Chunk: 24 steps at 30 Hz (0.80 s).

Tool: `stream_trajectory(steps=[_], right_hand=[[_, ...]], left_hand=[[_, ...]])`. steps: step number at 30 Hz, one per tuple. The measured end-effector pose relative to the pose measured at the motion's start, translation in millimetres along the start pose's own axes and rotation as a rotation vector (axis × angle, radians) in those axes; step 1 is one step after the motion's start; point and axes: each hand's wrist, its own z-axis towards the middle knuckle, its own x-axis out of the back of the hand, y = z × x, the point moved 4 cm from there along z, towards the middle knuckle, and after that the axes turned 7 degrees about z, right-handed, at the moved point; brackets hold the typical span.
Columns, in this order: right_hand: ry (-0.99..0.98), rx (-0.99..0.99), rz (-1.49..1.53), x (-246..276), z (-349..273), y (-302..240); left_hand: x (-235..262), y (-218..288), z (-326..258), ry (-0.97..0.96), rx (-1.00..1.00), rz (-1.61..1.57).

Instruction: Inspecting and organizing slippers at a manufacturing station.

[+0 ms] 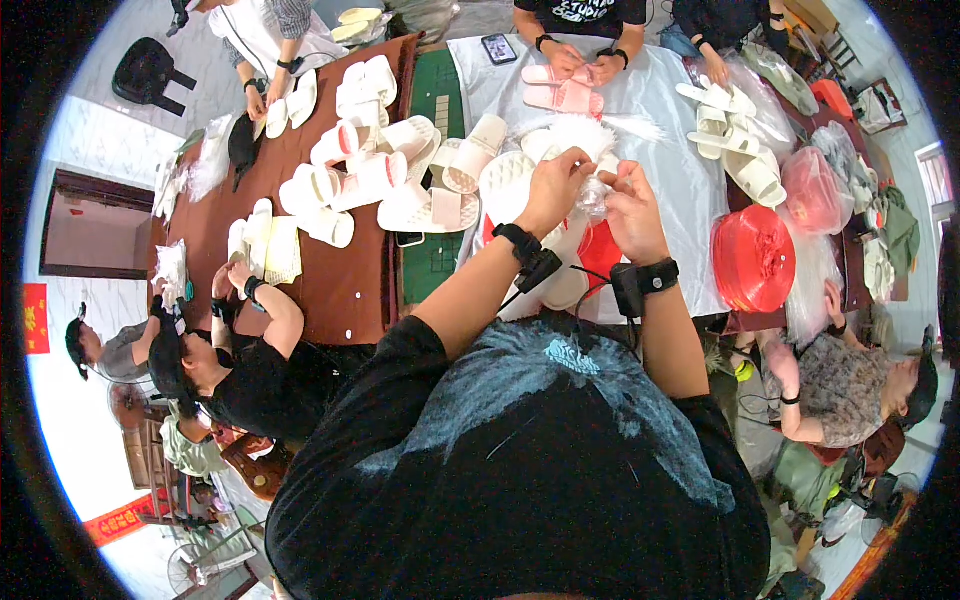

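My left hand (pixel 556 188) and my right hand (pixel 634 212) are close together over the table, fingers pinched. Between them is a small crumpled piece of clear plastic (pixel 593 198), which both hands appear to grip; its exact kind cannot be made out. Just beyond my fingers lies a bundle of thin white strands (pixel 583 136). A white slipper (pixel 505 182) rests beside my left hand, its near part hidden by my wrist. Under my forearms something red (pixel 600 250) shows, partly covered.
Many pale slippers (pixel 368 178) are heaped on the brown table cover (pixel 345 290) at left. Across from me a co-worker's hands (pixel 588 68) hold pink slippers (pixel 562 95). A red roll (pixel 753 260) and white slippers (pixel 735 140) sit at right. A phone (pixel 498 49) lies at the far side.
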Motion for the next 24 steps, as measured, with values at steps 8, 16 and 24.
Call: stream_trajectory(steps=[8,16,24], right_hand=[[-0.076,0.137,-0.661,-3.4,-6.0,-2.3],[-0.053,0.551,-1.022,-16.5,-14.6,-5.7],[-0.177,0.465,-1.169,-8.6,-25.7,-13.9]], left_hand=[[-5.8,-12.0,3.9,-0.172,0.192,-0.120],[-3.9,-20.7,5.3,-0.165,0.197,-0.170],[6.2,-20.1,5.7,-0.067,0.171,-0.104]])
